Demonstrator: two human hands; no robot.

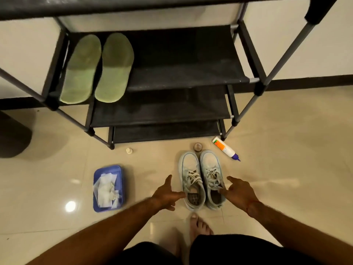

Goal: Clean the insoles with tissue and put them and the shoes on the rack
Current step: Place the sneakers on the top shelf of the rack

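Two green insoles [80, 69] [114, 67] lie side by side on the left of a black shelf of the shoe rack [181, 60]. A pair of pale blue laced shoes [192, 180] [213, 176] stands on the floor in front of the rack, toes towards it. My left hand [167, 195] is open just left of the left shoe, fingertips at its heel opening. My right hand [239, 192] is open at the right shoe's heel, fingers touching its rim. Neither hand holds anything.
A blue tray [118, 175] with crumpled white tissues sits on the floor to the left. A white and orange bottle [225, 148] lies near the rack's right leg. A small jar [198, 146] stands by the shoe toes, a small white cap [129, 150] further left. My bare foot [198, 226] is behind the shoes.
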